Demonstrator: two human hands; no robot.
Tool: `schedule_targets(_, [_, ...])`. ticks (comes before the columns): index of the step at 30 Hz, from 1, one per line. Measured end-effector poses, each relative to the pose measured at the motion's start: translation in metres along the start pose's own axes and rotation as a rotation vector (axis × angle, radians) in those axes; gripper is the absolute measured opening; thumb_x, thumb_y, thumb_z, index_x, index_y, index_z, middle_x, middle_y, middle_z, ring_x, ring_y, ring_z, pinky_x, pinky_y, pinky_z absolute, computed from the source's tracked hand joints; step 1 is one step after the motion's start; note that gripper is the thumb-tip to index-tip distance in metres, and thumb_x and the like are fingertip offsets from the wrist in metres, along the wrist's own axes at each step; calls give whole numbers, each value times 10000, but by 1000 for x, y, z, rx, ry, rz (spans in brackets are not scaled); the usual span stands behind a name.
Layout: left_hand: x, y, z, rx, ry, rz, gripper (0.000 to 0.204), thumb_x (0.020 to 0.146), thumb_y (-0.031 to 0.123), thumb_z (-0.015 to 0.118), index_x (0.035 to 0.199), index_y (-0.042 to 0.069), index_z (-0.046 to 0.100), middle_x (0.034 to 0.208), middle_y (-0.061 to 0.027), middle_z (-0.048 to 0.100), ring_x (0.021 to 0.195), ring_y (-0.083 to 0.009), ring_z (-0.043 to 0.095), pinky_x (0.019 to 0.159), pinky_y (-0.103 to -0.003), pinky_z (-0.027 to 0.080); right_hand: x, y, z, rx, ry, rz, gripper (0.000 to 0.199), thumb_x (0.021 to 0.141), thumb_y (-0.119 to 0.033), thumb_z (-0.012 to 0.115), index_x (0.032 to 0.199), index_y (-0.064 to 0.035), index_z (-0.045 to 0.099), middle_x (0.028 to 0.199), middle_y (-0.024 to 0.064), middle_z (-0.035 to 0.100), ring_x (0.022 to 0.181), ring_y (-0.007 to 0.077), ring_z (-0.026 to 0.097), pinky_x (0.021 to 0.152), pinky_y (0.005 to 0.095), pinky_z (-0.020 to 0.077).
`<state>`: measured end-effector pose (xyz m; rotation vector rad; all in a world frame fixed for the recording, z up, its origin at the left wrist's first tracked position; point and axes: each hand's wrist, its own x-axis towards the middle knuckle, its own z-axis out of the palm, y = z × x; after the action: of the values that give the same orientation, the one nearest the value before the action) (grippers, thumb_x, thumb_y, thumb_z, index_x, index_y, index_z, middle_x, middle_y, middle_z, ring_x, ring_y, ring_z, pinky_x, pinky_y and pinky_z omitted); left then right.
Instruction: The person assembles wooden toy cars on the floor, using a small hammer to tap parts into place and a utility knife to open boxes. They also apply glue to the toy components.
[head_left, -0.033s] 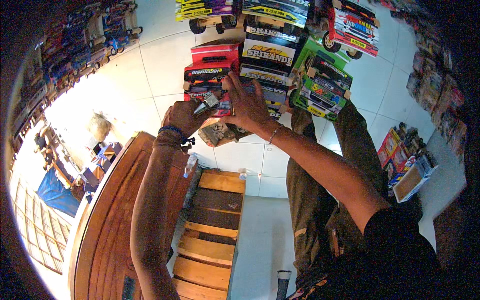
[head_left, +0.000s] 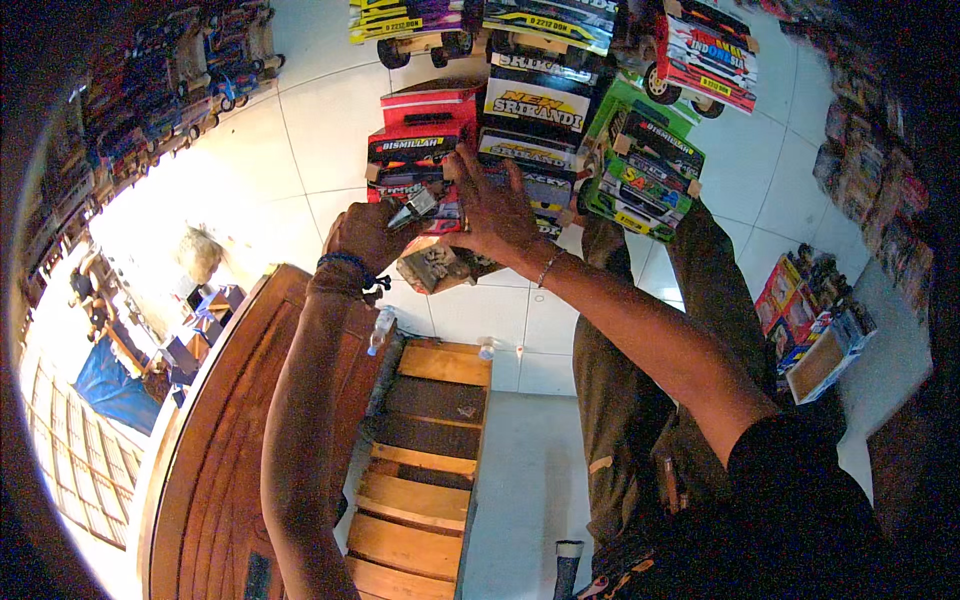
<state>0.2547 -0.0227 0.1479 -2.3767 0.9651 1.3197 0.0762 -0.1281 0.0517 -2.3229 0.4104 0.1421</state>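
Note:
A red toy truck (head_left: 415,150) with a black windscreen panel stands in front of me. My left hand (head_left: 368,235) is closed round a small silver metal tool (head_left: 420,205) held against the truck's front; its exact kind does not show. Across the truck's right side lies my right hand (head_left: 492,212), gripping its edge with fingers reaching up the front panel. Part of the truck's lower front is hidden behind both hands. To the right are a black and yellow toy truck (head_left: 538,105) and a green toy truck (head_left: 655,165).
More toy trucks (head_left: 705,50) line the far side, and rows of them (head_left: 190,80) stand at the left. A brown wooden piece of furniture (head_left: 240,400) and a slatted wooden bench (head_left: 420,500) are nearer. A plastic bottle (head_left: 380,330) lies between. Boxes (head_left: 815,330) stand at right.

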Motion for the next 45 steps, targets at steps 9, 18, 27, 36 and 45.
schedule_targets(9, [2, 1, 1, -49, -15, 8, 520, 888, 593, 659, 967, 89, 756, 853, -217, 735, 842, -393, 731, 767, -495, 598, 0, 0, -1, -70, -34, -22, 1226, 674, -713, 747, 1532, 54, 326, 1632, 245, 241, 1488, 307, 314, 1114, 590, 288])
schedule_targets(18, [7, 5, 12, -56, 2, -28, 552, 908, 625, 615, 1013, 98, 739, 858, -233, 732, 838, -417, 726, 756, -520, 585, 1, 3, 6, -47, -58, -21, 1181, 705, -689, 736, 1530, 56, 337, 1625, 255, 253, 1513, 289, 268, 1142, 598, 236])
schedule_targets(27, [3, 12, 26, -111, 86, -83, 501, 884, 603, 660, 974, 119, 751, 851, -203, 743, 815, -400, 730, 722, -503, 582, -1, 4, 8, 30, -2, -41, 1116, 745, -631, 750, 1544, 20, 322, 1628, 273, 249, 1531, 338, 249, 1190, 616, 145])
schedule_targets(36, [-5, -1, 26, -100, 178, 2, 506, 895, 573, 659, 995, 80, 719, 866, -222, 734, 830, -422, 718, 735, -509, 575, 0, 5, 8, 7, -6, -26, 1222, 697, -689, 751, 1558, 32, 271, 1631, 248, 249, 1526, 318, 264, 1160, 606, 201])
schedule_targets(45, [-49, -38, 17, -259, 192, -201, 529, 921, 565, 661, 982, 41, 698, 876, -257, 721, 873, -441, 708, 750, -513, 558, 5, -14, -7, -74, 11, -80, 1293, 688, -679, 775, 1602, 0, 163, 1660, 239, 189, 1508, 335, 271, 1150, 587, 246])
